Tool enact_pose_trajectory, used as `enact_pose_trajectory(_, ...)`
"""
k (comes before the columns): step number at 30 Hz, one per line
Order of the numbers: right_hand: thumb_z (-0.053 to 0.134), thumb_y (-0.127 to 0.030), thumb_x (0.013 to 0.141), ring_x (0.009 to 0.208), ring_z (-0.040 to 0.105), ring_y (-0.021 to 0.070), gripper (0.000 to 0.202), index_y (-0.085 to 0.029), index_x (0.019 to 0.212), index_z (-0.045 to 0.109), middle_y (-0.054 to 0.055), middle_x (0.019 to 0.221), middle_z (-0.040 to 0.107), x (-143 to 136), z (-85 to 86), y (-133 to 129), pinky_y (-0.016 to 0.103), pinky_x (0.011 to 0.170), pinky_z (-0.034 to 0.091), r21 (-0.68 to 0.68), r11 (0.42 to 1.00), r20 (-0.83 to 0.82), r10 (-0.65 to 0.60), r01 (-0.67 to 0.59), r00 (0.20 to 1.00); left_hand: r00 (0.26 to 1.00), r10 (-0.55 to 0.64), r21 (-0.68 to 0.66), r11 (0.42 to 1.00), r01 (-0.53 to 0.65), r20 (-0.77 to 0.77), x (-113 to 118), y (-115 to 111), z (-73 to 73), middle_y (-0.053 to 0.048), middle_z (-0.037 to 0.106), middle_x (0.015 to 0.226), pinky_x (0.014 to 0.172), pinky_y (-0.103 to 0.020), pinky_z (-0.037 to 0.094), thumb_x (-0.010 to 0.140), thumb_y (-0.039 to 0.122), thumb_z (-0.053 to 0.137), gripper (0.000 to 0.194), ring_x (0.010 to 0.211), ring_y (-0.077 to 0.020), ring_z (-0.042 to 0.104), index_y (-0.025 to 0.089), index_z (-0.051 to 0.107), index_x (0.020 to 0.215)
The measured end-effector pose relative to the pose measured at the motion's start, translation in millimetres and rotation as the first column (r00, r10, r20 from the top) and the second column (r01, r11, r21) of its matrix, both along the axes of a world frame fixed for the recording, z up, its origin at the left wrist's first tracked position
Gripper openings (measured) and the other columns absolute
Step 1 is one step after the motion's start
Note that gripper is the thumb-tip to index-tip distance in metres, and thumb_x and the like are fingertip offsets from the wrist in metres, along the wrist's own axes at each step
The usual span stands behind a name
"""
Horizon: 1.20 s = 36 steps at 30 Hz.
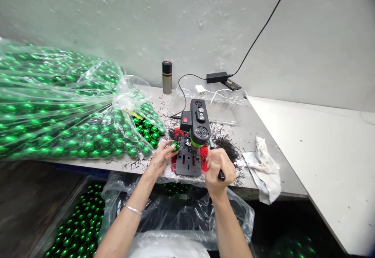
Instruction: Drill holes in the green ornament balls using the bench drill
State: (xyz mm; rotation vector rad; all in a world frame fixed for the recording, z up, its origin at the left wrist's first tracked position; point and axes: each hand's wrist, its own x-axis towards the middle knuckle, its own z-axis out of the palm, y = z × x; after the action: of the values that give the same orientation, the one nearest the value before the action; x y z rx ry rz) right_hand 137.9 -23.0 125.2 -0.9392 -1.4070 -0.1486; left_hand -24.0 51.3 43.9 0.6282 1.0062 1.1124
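Note:
Between the fingertips of my left hand (161, 157) is a shiny green ball (175, 146), held beside the base plate of a small black bench drill press (200, 122). My right hand (220, 168) is wrapped round the black-ended lever (221, 176) on the press's right side. The press's slotted black base (188, 166) stands on a red mat (204, 157) near the table's front edge. Black shavings (225, 148) are heaped to the right of the press. The tip of the drill is hidden under its head.
A large clear bag of green balls (67, 105) fills the table's left side. Behind the press are a bottle (166, 77), a power adapter (216, 77) and a clear plastic tray (224, 111). A stained white cloth (263, 170) overhangs the front edge. Below lies a plastic-lined container (175, 211).

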Motion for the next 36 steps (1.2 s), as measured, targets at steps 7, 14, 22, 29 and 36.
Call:
enact_pose_trajectory(7, 0.048, -0.009, 0.094, 0.058, 0.05, 0.0104, 0.031, -0.021, 0.066, 0.042, -0.003, 0.061, 0.044, -0.9, 11.3, 3.9, 0.026, 0.056, 0.039, -0.05, 0.999, -0.046, -0.003, 0.001, 0.999, 0.9, -0.021, 0.241, 0.961, 0.139, -0.436, 27.5, -18.7, -17.7, -0.007, 0.075, 0.099, 0.093, -0.039, 0.056, 0.074, 0.026, 0.077, 0.034, 0.094, -0.0224, 0.071, 0.018, 0.068, 0.106)
enact_pose_trajectory(14, 0.048, -0.01, 0.094, 0.058, 0.051, 0.0108, 0.031, -0.021, 0.065, 0.043, -0.003, 0.061, 0.047, -0.5, 9.2, 1.7, 0.026, 0.055, 0.039, -0.028, 0.999, -0.008, -0.031, 0.031, 0.999, 0.609, 0.195, 0.529, 0.729, 0.435, -0.769, 30.1, -24.6, -27.5, -0.012, 0.071, 0.118, 0.101, -0.045, 0.051, 0.083, 0.025, 0.071, 0.033, 0.112, -0.0279, 0.066, 0.019, 0.069, 0.115)
enact_pose_trajectory(22, 0.046, -0.006, 0.093, 0.059, 0.051, 0.0112, 0.031, -0.021, 0.066, 0.044, -0.003, 0.061, 0.049, 2.3, 4.6, -0.3, 0.027, 0.056, 0.038, -0.007, 1.0, 0.03, -0.007, 0.007, 1.0, 0.614, 0.278, 0.597, 0.692, 0.406, -0.739, 39.2, -23.9, -39.0, -0.01, 0.073, 0.112, 0.099, -0.047, 0.05, 0.083, 0.033, 0.076, 0.032, 0.108, -0.0278, 0.063, 0.022, 0.073, 0.112)
enact_pose_trajectory(29, 0.041, -0.014, 0.097, 0.059, 0.048, 0.0113, 0.031, -0.021, 0.067, 0.043, -0.002, 0.064, 0.049, 2.9, -39.4, -2.3, 0.028, 0.058, 0.04, 0.031, 0.999, 0.061, -0.017, 0.015, 0.998, 0.611, 0.264, 0.575, 0.718, 0.392, -0.746, 37.0, -22.6, -42.0, -0.01, 0.075, 0.108, 0.097, -0.047, 0.048, 0.079, 0.036, 0.08, 0.034, 0.107, -0.0286, 0.062, 0.022, 0.076, 0.11)
enact_pose_trajectory(36, 0.032, -0.024, 0.102, 0.058, 0.046, 0.011, 0.037, -0.022, 0.067, 0.041, -0.002, 0.065, 0.049, 0.8, -69.2, -1.9, 0.029, 0.061, 0.045, 0.019, 0.998, 0.098, -0.057, 0.056, 0.994, 0.625, 0.286, 0.605, 0.698, 0.383, -0.726, 37.4, -24.0, -44.9, -0.011, 0.075, 0.105, 0.095, -0.047, 0.049, 0.08, 0.039, 0.08, 0.035, 0.106, -0.029, 0.062, 0.022, 0.075, 0.11)
